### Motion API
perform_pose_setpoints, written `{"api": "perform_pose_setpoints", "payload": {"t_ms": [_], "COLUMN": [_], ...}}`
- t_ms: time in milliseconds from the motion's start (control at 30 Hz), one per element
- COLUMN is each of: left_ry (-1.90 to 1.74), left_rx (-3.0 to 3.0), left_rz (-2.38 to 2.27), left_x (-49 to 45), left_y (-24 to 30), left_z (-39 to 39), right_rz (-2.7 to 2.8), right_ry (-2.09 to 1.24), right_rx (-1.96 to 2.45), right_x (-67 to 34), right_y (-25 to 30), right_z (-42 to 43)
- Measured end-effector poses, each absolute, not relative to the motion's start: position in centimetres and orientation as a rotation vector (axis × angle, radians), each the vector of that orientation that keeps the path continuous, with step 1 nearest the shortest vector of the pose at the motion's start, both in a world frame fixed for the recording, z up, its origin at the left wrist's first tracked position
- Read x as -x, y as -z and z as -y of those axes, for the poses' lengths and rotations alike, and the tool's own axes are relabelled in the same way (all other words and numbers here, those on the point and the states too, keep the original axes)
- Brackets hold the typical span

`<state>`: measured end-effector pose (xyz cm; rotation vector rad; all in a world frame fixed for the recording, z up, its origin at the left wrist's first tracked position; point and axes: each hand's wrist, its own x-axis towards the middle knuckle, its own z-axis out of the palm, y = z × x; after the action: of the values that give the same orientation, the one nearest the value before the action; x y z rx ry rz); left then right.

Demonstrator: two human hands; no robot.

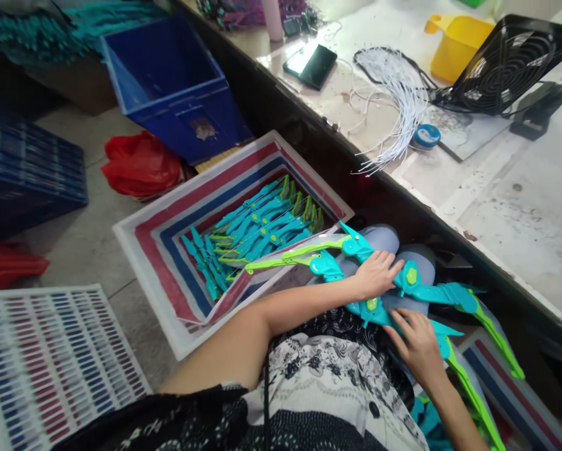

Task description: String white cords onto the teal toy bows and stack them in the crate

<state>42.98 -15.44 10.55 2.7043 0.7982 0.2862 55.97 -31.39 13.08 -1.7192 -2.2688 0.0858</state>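
Note:
Two turquoise and lime-green toy bows lie side by side across the lap. My left hand is closed over the middle of the far toy bow, just left of its green hexagonal button. My right hand is at the near toy bow, its fingers bent over the turquoise body to the right of the grip; the fingertips are partly hidden. Both bows' green limbs reach out left over a lined crate and down to the right. No string shows clearly on either one.
A white crate with striped lining holds several similar bows. Behind it are a blue bin and a red bag. On the workbench lie white strings, a black fan, a yellow scoop and a phone.

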Motion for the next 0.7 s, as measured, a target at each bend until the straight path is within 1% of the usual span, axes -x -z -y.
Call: {"api": "perform_pose_setpoints", "payload": {"t_ms": [67, 133, 200, 333, 433, 533, 700], "left_ry": [-0.435, -0.509, -0.451, -0.283, -0.226, -0.177, -0.104], "left_rx": [-2.683, -2.653, -2.624, -2.571, -2.535, -2.504, -2.438], "left_rz": [-0.785, -0.723, -0.664, -0.682, -0.708, -0.679, -0.653], "left_x": [-41.6, -39.6, -37.3, -34.3, -34.4, -35.5, -35.9], "left_y": [-10.4, -10.1, -9.8, -9.5, -9.6, -9.9, -10.7], "left_z": [16.0, 16.7, 17.4, 18.7, 19.2, 19.3, 19.1], "right_rz": [2.164, 2.118, 2.167, 2.407, 2.491, 2.488, 2.566], "right_ry": [-0.026, 0.068, 0.112, 0.038, 0.055, 0.119, 0.136], "right_rx": [1.734, 1.802, 1.863, 1.843, 1.806, 1.789, 1.724], "right_x": [-56.7, -57.7, -58.6, -59.3, -58.7, -57.9, -57.6], "right_y": [-14.4, -14.9, -14.3, -11.4, -10.5, -10.8, -10.8], "right_z": [30.0, 27.9, 25.6, 21.6, 20.1, 19.2, 18.2]}}
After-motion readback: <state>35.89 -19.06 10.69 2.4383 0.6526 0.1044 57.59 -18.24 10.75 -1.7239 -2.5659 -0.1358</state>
